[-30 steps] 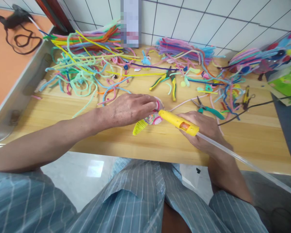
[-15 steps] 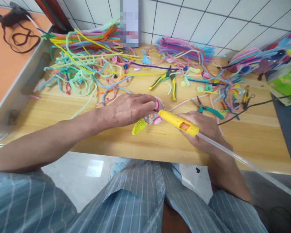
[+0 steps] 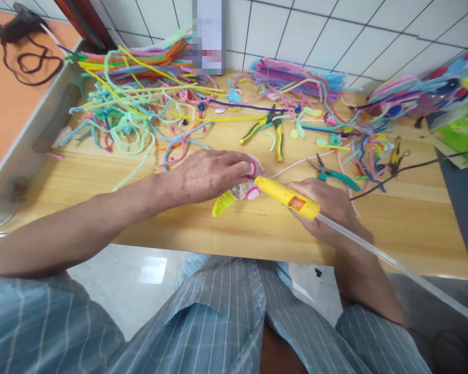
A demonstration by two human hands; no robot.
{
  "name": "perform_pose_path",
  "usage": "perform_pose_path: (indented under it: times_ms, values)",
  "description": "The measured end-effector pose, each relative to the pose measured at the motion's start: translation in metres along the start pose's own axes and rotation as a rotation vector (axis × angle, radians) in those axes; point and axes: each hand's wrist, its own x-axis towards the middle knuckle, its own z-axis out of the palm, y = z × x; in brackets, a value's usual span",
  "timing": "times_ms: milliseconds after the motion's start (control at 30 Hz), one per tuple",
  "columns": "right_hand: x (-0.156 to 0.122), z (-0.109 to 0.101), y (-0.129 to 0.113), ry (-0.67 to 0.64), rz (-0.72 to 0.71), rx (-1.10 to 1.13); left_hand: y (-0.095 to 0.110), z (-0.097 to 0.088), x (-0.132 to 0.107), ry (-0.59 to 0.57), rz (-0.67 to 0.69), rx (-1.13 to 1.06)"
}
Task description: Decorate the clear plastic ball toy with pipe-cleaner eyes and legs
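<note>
Near the front middle of the wooden table (image 3: pixel 171 228), my left hand (image 3: pixel 212 174) is closed on a small pipe-cleaner craft piece (image 3: pixel 246 191) with pink ovals and a yellow leaf-like part (image 3: pixel 223 202). My fingers cover much of it. My right hand (image 3: pixel 325 208) is wrapped round a yellow hot glue gun (image 3: pixel 286 196), from which a long clear glue stick (image 3: pixel 386 254) runs out toward the lower right. The gun's tip is at the craft piece beside my left fingertips; whether they touch is hard to tell.
Loose pipe cleaners (image 3: pixel 132 124) spread over the back left, with bundles (image 3: pixel 288 80) along the tiled wall. Yellow-green pliers (image 3: pixel 273 127) lie behind my hands. Teal-handled pliers (image 3: pixel 337 177) sit close to my right hand. A black cord (image 3: pixel 425 165) crosses the right side.
</note>
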Motion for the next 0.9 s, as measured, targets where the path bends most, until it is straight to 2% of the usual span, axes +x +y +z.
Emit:
perform_pose_path:
  times_ms: [633, 900]
  values:
    - [-0.0013, 0.0014, 0.0018, 0.026, 0.017, 0.030, 0.0031, -0.0017, 0.0012, -0.035, -0.035, -0.005]
    - [-0.0053, 0.0006, 0.0034, 0.003, 0.038, 0.051, 0.0008, 0.0020, 0.0005, 0.018, -0.026, -0.020]
